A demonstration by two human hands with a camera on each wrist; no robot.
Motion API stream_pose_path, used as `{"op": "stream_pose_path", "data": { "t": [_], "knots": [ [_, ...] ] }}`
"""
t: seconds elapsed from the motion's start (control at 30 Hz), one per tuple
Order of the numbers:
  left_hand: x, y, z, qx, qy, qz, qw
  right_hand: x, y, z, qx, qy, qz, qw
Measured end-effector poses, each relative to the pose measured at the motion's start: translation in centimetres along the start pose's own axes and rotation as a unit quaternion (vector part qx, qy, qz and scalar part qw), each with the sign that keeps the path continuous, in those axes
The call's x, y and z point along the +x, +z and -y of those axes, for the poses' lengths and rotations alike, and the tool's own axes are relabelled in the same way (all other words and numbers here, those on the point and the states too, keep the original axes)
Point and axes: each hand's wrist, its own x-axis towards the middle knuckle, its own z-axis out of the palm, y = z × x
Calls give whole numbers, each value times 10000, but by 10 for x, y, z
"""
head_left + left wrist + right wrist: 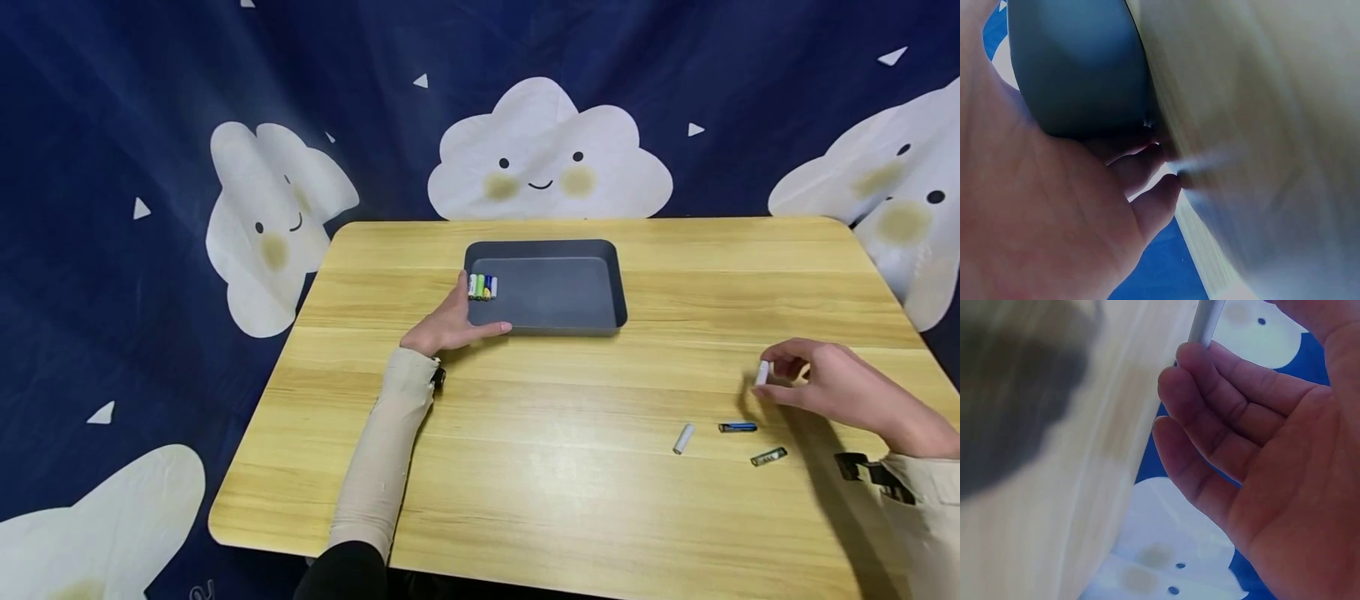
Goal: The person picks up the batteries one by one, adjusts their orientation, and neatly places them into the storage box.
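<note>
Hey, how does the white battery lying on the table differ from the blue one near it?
The white battery looks mostly white; the blue battery is blue and black. In the head view, the white battery lies steeply slanted; the blue battery nearly sideways. Both rest on the table.

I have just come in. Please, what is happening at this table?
A person's right hand pinches a white battery, while the left hand holds the near left corner of a gray tray. Four batteries lie side by side at the tray's left end. Three loose batteries, one white, one blue and black and one dark, lie on the table.
</note>
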Motion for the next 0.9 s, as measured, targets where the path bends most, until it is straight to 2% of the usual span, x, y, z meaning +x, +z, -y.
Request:
{"op": "stream_pose_path", "data": {
  "t": [0.53, 0.9],
  "knots": [
    [-1, -1, -1, 31, 46, -14, 10000, 40, -27, 27, 79, -322, 74, 9994],
    [0, 0, -2, 62, 24, 1, 10000, 75, -33, 49, 139, -527, 106, 9985]
  ]
}}
